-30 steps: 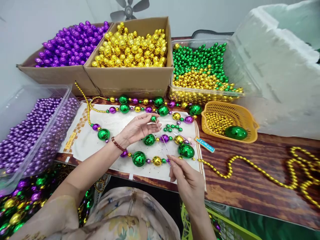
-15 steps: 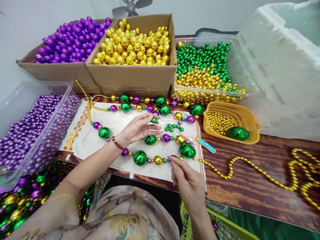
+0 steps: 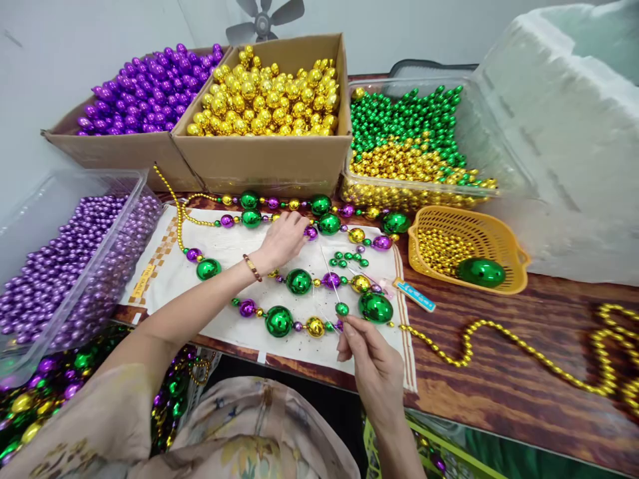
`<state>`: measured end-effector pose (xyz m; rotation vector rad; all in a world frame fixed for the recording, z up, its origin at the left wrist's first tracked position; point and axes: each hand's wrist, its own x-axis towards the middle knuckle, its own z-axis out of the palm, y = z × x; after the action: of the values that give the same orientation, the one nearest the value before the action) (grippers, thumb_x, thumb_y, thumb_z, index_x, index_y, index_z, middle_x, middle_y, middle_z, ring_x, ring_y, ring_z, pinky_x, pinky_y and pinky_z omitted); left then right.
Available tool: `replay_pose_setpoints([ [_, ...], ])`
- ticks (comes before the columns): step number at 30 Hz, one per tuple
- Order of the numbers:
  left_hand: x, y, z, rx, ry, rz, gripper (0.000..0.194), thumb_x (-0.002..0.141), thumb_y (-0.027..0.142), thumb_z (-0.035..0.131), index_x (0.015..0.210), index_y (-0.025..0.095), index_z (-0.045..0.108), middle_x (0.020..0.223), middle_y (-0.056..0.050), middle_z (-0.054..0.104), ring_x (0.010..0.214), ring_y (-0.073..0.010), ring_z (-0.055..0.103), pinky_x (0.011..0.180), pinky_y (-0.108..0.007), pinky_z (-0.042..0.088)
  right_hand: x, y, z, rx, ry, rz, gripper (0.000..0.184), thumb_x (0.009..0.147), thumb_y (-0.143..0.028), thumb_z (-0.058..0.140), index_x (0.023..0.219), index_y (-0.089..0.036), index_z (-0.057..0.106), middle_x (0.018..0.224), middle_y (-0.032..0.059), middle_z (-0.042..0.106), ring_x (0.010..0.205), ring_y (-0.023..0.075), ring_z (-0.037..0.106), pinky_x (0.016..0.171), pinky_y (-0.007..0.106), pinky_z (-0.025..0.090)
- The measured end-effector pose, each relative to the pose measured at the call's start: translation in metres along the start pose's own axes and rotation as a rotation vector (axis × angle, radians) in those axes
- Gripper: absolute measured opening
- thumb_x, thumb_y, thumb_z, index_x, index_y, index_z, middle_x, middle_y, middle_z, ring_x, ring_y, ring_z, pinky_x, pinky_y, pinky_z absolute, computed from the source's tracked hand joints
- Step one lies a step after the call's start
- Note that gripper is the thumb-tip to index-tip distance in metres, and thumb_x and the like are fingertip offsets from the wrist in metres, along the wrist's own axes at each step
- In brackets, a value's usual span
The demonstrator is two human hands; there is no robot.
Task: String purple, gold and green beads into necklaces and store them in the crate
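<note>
A thin needle (image 3: 328,263) is pinched in my right hand (image 3: 374,359), pointing up and away. On its lower part, just above my fingertips, sits a green bead (image 3: 342,309), with fine thread hanging nearby. My left hand (image 3: 284,239) is over the cloth, fingers bent down and closed at a purple bead (image 3: 310,233); its fingertips are partly hidden. Several small green beads (image 3: 348,258) lie loose to the right of it. Strung beads with large green balls (image 3: 298,282) run across the white cloth (image 3: 164,286) in front of and behind my hands.
Cardboard boxes of purple beads (image 3: 150,93) and gold beads (image 3: 264,100) stand behind. Clear tubs hold lilac beads (image 3: 64,259) and green-and-gold beads (image 3: 409,126). A yellow basket (image 3: 516,266), a blue-labelled item (image 3: 415,295) and a gold bead chain (image 3: 469,346) are at right.
The green bead has gone from my left fingers to the needle's lower part by my right hand. My left hand has moved up and left, turning palm down onto the purple bead.
</note>
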<state>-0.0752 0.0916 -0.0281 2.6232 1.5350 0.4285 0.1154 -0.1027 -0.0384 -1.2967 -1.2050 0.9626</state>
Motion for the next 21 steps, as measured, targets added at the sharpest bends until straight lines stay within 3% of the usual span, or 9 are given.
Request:
replay_pose_setpoints([
  [5,0.016,0.007,0.017,0.237,-0.096,0.098,0.021,0.099,0.022,0.051,0.114,0.012,0.063,0.114,-0.016,0.064,0.112,-0.0317,0.052,0.089,-0.042,0.042,-0.005,0.003,-0.004,0.029,0.067,0.03,0.019,0.097,-0.033,0.063,0.096,-0.018,0.073,0.06,-0.0022,0.061,0.049,0.0109,0.058,0.047,0.021,0.053],
  [13,0.012,-0.005,0.028,0.148,-0.145,0.213,0.027,0.101,0.02,0.045,0.118,0.016,0.065,0.12,-0.015,0.063,0.11,-0.0282,0.053,0.093,-0.042,0.042,-0.005,0.008,0.0,0.07,0.06,0.067,0.021,0.096,-0.036,0.064,0.096,-0.016,0.072,0.059,-0.0018,0.06,0.049,0.0114,0.057,0.047,0.023,0.053],
  [17,0.011,-0.009,0.026,-0.324,-0.087,0.163,0.026,0.094,0.019,0.057,0.118,0.017,0.065,0.123,-0.014,0.061,0.112,-0.0246,0.055,0.099,-0.042,0.045,-0.004,0.005,0.001,0.078,0.077,0.069,0.02,0.096,-0.035,0.063,0.093,-0.017,0.072,0.06,-0.0018,0.059,0.049,0.0111,0.056,0.047,0.023,0.053],
  [21,0.006,-0.001,0.004,-1.098,0.046,-0.123,0.037,0.084,0.029,0.073,0.118,0.018,0.061,0.116,-0.009,0.064,0.103,-0.0181,0.061,0.09,-0.033,0.051,-0.005,0.002,0.0,0.063,0.083,0.053,0.02,0.096,-0.034,0.062,0.093,-0.017,0.072,0.059,-0.0021,0.058,0.049,0.0106,0.055,0.047,0.022,0.051],
])
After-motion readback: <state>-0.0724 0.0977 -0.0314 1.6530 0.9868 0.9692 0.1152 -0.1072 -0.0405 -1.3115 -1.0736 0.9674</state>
